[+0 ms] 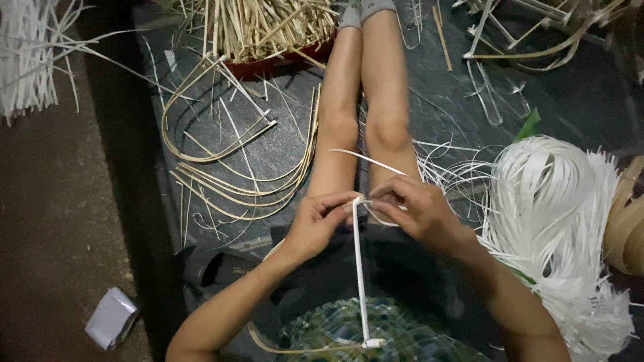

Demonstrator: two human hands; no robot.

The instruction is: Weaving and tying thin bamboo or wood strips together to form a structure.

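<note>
My left hand (318, 221) and my right hand (412, 208) meet over my lap, both pinching the top end of a thin white strip (359, 268). The strip runs straight down toward my body and ends in a small fold near my patterned shirt. A second thin white strand (369, 161) curves out from my right fingers toward the upper left. My bare legs (365, 100) stretch out ahead on a dark mat (275, 144).
A big bundle of white strips (557, 221) lies at my right. Curved pale bamboo strips (235, 181) lie on the mat at left. A red tray of bamboo sticks (268, 30) sits ahead. A small white box (111, 318) rests on the floor at lower left.
</note>
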